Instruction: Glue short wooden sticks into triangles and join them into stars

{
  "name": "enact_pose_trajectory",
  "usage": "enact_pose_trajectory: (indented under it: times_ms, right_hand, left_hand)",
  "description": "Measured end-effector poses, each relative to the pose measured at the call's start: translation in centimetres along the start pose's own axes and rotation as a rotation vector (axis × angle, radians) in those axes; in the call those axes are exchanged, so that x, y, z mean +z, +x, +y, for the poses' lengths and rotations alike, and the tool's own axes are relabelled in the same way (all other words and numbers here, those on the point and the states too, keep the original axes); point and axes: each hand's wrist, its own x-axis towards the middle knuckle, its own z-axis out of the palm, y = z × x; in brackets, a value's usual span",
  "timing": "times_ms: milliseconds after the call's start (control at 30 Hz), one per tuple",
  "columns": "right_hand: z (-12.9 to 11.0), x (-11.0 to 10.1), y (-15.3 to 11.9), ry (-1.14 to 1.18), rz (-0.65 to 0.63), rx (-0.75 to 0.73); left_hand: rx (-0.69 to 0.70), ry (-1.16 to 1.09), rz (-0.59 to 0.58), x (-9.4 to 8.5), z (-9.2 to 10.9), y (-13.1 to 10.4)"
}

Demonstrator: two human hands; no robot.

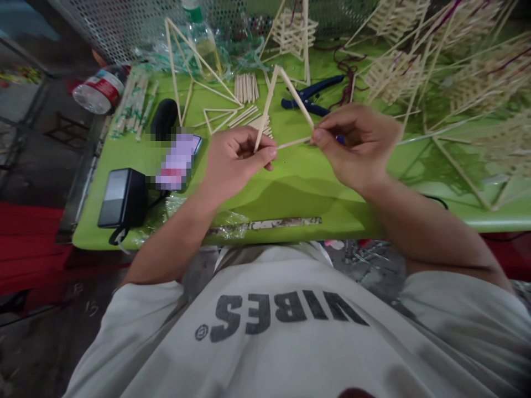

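Note:
Between my hands a triangle of thin wooden sticks point(267, 102) is held above the green table, one corner pointing away from me. My left hand point(238, 157) pinches its left lower corner between thumb and fingers. At the right lower corner, the thumb and fingers of my right hand point(359, 141) are closed on the sticks. A smaller stick triangle point(219, 119) lies just beyond my left hand. Loose short sticks point(246, 88) are lined up behind it. Dark blue pliers point(313, 95) rest past the held triangle, with their handles spread.
The green table point(286, 193) carries a phone point(178, 160), a black box-shaped device point(122, 198) and a dark cylinder point(164, 119) at left. Wrapped sticks point(135, 102) and a bottle point(99, 91) lie beyond. Woven stick structures point(394, 74) crowd the right. A tall bottle point(203, 47) stands at the back.

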Motion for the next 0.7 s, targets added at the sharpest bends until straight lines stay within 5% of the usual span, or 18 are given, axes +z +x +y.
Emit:
enact_pose_trajectory:
  times_ms: [100, 267, 400, 467, 600, 633, 700]
  right_hand:
    - [-0.5, -0.7, 0.5, 0.013, 0.033, -0.069]
    - [-0.8, -1.7, 0.4, 0.154, -0.021, 0.133]
    - [-1.9, -2.0, 0.1, 0.27, 0.015, 0.003]
    - [-2.9, -2.4, 0.3, 0.372, -0.175, -0.008]
    - [-4.0, -3.2, 1.1, 0.595, -0.874, 0.013]
    - [-3.9, -3.3, 1.3, 0.557, -0.895, -0.008]
    - [-3.4, -3.2, 1.5, 0.386, -0.626, -0.035]
  left_hand:
    - [-0.034, 0.009, 0.003, 0.0, 0.2, 0.0]
    - [-0.099, 0.002, 0.043, 0.0, 0.8, 0.0]
    - [-0.128, -0.022, 0.073, 0.0, 0.6, 0.2]
    - [-0.123, -0.059, 0.081, 0.0, 0.3, 0.3]
    - [-0.098, -0.088, 0.096, -0.1, 0.0, 0.4]
    - [-0.095, -0.082, 0.097, -0.1, 0.1, 0.5]
    - [-0.092, -0.071, 0.097, -0.1, 0.3, 0.5]
